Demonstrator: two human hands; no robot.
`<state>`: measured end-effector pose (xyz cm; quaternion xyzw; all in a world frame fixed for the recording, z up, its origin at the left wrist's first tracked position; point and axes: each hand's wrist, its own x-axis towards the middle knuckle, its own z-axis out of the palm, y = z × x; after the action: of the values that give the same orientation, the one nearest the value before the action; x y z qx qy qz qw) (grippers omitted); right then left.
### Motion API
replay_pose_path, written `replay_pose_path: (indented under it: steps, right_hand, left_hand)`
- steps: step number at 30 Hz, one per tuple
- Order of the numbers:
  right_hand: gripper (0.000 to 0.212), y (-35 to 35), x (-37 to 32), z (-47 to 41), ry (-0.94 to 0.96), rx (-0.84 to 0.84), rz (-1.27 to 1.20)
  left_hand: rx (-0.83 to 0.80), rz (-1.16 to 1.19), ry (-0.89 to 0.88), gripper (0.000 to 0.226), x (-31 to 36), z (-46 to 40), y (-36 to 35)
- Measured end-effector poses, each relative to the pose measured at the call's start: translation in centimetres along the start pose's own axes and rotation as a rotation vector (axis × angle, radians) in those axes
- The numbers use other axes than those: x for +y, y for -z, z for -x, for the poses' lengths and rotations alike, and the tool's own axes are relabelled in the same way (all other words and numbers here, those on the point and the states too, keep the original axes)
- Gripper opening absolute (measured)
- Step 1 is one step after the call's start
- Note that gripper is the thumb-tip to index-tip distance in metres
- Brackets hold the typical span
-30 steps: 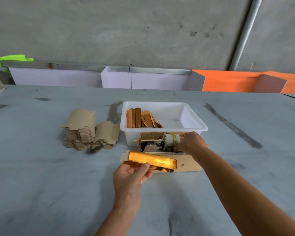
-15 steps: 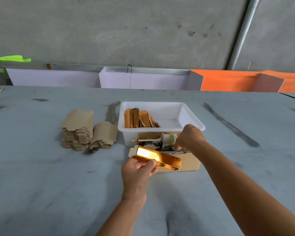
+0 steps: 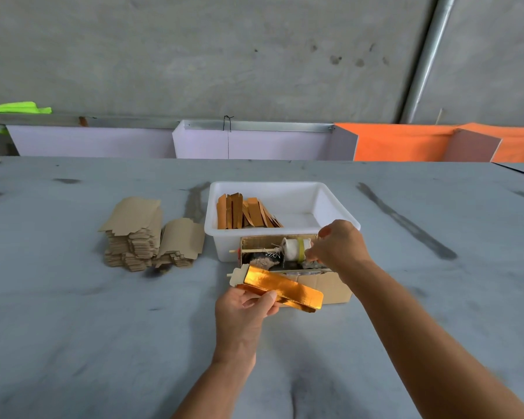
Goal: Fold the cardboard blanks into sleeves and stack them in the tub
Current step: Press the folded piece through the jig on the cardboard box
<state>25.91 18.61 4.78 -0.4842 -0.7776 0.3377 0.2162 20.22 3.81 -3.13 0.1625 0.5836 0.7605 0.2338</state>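
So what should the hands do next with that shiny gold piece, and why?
Probably bring the right hand back from the small cardboard box to the gold sleeve and press its flap shut. The left hand pinches only one end, and a pale tab sticks out at that end, so the sleeve looks unfinished. Finished sleeves already stand in the white tub.
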Motion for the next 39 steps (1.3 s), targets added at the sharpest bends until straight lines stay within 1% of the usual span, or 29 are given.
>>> replay_pose_path:
  steps: [4,7,10,16,23,27,34,39]
  right_hand:
    - [0.029,0.3,1.4,1.5,-0.007,0.007,-0.112]
    - [0.033,0.3,2.7,2.8,-0.004,0.025,-0.201]
    - [0.039,0.3,3.6,3.7,-0.053,0.013,-0.277]
    - [0.037,0.3,4.4,4.8,-0.124,-0.025,-0.405]
    - [0.036,0.1,4.5,5.3,-0.113,-0.021,-0.429]
    - [0.03,-0.1,4.6,5.3,-0.097,-0.019,-0.412]
    - [0.02,-1.0,5.7,5.4,-0.037,0.05,-0.337]
    - [0.018,-1.9,6.4,5.0,-0.005,0.087,-0.303]
  left_hand:
    - [-0.006,0.015,0.014,0.011,0.0,0.0,0.1]
    - [-0.008,0.033,0.025,0.012,-0.1,-0.1,0.2]
    - [-0.016,0.058,0.03,0.013,-0.1,-0.1,0.3]
    - [-0.029,0.077,0.026,0.012,-0.2,-0.1,0.4]
    - [-0.026,0.078,0.021,0.014,-0.2,-0.1,0.4]
    - [-0.03,0.069,0.015,0.015,-0.2,0.0,0.5]
    - [-0.026,0.058,-0.029,0.013,-0.2,0.0,1.1]
    - [0.003,0.022,-0.045,0.014,-0.4,-0.4,1.6]
